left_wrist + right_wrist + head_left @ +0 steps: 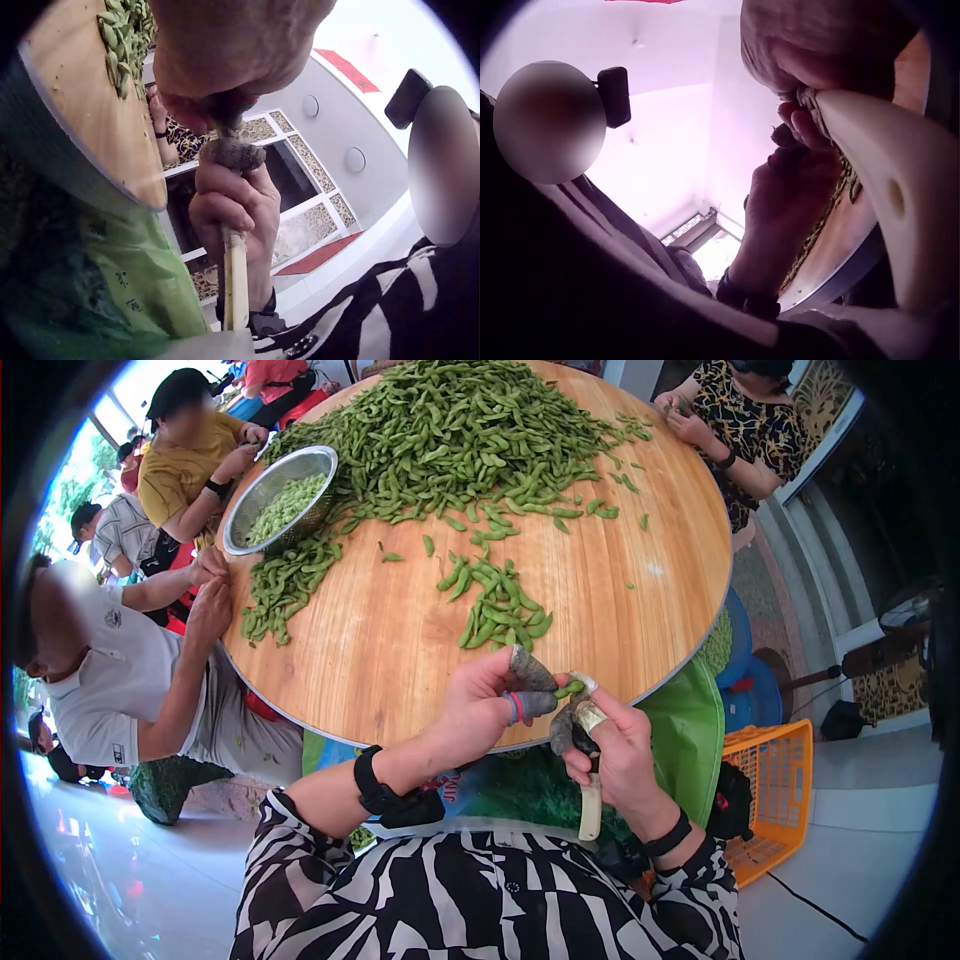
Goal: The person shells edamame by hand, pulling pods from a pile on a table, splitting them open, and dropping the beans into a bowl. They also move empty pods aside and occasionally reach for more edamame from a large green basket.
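Near the table's front edge, my left hand (478, 705) pinches a green soybean pod (570, 689) between thumb and finger. Grey wraps cover those fingertips, with a pink and blue band at one of them. My right hand (622, 755), with dark wraps on its fingers, meets the pod from the other side. Its curled fingers also grip a tool with a cream handle (590, 807) that points down from the palm. In the right wrist view the handle (889, 180) shows a hole near its end. The tool's working end is hidden by the hands.
A small group of pods (500, 605) lies just ahead of my hands, before a large pod heap (450, 430). A metal colander (232, 532) of shelled beans stands left on the round wooden table (380, 650). People sit around it. An orange crate (800, 780) and blue tub (738, 630) stand right.
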Available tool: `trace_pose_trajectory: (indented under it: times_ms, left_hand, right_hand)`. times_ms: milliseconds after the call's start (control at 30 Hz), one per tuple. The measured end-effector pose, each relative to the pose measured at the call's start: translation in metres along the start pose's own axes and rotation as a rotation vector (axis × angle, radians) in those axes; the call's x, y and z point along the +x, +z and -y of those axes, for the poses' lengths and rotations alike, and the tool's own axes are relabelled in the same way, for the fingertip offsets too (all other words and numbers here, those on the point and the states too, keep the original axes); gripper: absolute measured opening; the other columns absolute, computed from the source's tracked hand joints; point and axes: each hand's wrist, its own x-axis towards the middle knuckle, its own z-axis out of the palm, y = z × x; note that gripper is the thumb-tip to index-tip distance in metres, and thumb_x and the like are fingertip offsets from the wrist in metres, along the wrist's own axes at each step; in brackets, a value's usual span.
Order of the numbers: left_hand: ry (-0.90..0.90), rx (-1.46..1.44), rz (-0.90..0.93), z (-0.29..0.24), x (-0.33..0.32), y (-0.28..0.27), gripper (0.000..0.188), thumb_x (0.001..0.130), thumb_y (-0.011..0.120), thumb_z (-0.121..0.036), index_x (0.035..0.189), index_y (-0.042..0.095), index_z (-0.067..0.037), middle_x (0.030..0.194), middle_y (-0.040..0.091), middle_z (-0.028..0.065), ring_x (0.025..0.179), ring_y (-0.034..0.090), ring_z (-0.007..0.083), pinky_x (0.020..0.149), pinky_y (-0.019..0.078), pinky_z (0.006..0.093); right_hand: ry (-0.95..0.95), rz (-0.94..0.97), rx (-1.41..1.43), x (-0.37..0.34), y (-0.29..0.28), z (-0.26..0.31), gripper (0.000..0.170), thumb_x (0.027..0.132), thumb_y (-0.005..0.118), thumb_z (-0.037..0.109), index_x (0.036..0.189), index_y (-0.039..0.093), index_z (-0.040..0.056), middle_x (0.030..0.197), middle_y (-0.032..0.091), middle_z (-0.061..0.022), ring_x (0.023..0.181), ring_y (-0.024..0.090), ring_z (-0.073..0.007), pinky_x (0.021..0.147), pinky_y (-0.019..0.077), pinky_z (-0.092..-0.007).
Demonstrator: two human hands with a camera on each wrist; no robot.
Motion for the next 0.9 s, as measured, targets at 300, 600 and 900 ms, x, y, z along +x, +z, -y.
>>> trace_pose_trajectory:
  times_ms: [300, 600, 900]
  left_hand:
    - [-0.39, -0.747, 0.199, -0.005, 0.001, -0.004, 0.019, 0.081, 0.066, 0.005, 0.098, 0.062, 0.0, 0.082, 0.067, 0.0113, 0.062, 0.062, 0.0156, 0.052, 0.0492, 0.0271]
    - [0.576, 1.032, 0.142, -0.024, -0.004, -0.008, 0.023, 0.08, 0.071, -0.001, 0.101, 0.062, 0.0, 0.094, 0.067, 0.0047, 0.07, 0.061, 0.0138, 0.058, 0.0492, 0.0276]
    - [-0.266, -0.039, 0.045, -0.026, -0.002, -0.006, 0.016, 0.085, 0.067, -0.004, 0.1, 0.064, 0.0, 0.076, 0.063, 0.0025, 0.056, 0.056, 0.0075, 0.044, 0.0392, 0.0207]
  right_hand:
    - [0.106, 0.122, 0.296, -0.001, -0.008, 0.005, 0.037, 0.097, 0.04, 0.009, 0.133, 0.045, -0.0004, 0.096, 0.062, -0.0135, 0.049, 0.042, -0.0077, 0.04, 0.0356, -0.0203]
    - [0.218, 0.09, 0.437, 0.005, -0.01, 0.0, 0.039, 0.097, 0.04, 0.012, 0.135, 0.044, 0.003, 0.087, 0.059, -0.0128, 0.048, 0.044, -0.0097, 0.038, 0.0352, -0.0209]
    - [0.182, 0.082, 0.279, 0.004, -0.005, 0.011, 0.038, 0.097, 0.04, 0.01, 0.134, 0.046, 0.0009, 0.079, 0.059, -0.013, 0.048, 0.046, -0.0097, 0.037, 0.035, -0.0201]
